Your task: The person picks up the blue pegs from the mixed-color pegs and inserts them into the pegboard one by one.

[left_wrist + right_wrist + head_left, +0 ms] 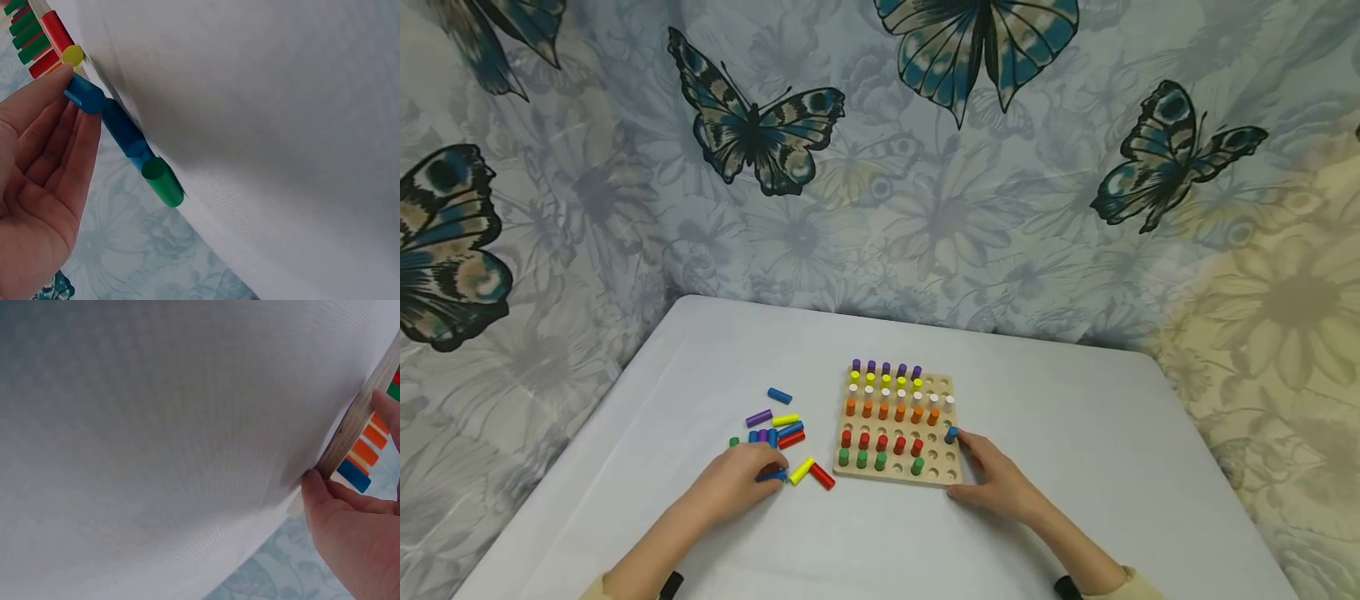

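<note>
Thumb and fingertips of my left hand (741,479) (44,156) pinch a blue peg (772,476) (85,94), low over the table at the near side of the loose pegs. My right hand (1003,483) (359,531) grips the wooden pegboard (898,475) (350,431), thumb at its near right corner and fingers at its right edge. Beside those fingertips a single blue peg (951,435) (354,475) stands at the right end of its row. Purple, yellow, white, orange, red and green pegs stand in the other rows.
Loose pegs lie left of the board: a blue one (779,396) farthest back, a purple one (758,418), a red one (822,476) and a yellow one (801,471) nearer, and a green one (162,181) by the left hand. The white table (1075,417) meets a butterfly-patterned backdrop (925,250).
</note>
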A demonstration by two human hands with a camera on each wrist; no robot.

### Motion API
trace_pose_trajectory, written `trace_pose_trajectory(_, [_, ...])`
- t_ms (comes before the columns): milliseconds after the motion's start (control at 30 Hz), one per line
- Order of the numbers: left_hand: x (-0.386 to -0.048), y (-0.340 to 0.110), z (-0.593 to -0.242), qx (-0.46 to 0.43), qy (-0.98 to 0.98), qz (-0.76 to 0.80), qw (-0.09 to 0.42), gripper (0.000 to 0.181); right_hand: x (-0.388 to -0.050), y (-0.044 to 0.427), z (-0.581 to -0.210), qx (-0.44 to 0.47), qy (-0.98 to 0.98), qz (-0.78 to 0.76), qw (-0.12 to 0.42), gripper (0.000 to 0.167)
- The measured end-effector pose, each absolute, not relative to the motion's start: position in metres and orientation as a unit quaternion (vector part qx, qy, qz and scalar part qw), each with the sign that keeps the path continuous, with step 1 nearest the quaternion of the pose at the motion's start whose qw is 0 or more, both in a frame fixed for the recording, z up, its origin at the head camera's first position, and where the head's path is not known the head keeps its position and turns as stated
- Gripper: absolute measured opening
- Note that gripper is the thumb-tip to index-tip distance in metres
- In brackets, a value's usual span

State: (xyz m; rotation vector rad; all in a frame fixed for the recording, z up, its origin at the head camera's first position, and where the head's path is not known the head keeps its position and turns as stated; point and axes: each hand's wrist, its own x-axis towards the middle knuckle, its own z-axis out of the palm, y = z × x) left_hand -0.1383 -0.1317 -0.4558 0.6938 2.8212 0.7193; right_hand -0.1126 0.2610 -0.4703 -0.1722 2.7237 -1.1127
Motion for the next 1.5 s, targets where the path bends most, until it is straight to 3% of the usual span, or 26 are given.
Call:
trace_pose_trajectory(467, [-0.143, -0.132, -0.458, 0.253, 0.88, 0.398, 0.058, 0.019, -0.111, 0.26, -0.47, -0.068, 0.92, -0.375, 0.093, 0.09])
trace_pose_trajectory(733, [-0.148, -0.126, -0.456, 0.217, 0.859, 0.459, 0.064, 0.022, -0.112, 0.26, -0.472, -0.068, 0.92, -0.376, 0.093, 0.09])
trace_pose_trajectory(967, [-0.151, -0.115, -0.451, 0.185, 0.835, 0.514, 0.068, 0.022, -0.111, 0.26, -0.471, -0.066, 0.921, -0.374, 0.086, 0.09])
trace_pose_trajectory(1500, [-0.164, -0.075, -0.445, 0.216, 0.78, 0.582, 0.085, 0.025, -0.111, 0.26, -0.471, -0.061, 0.921, -0.374, 0.088, 0.09])
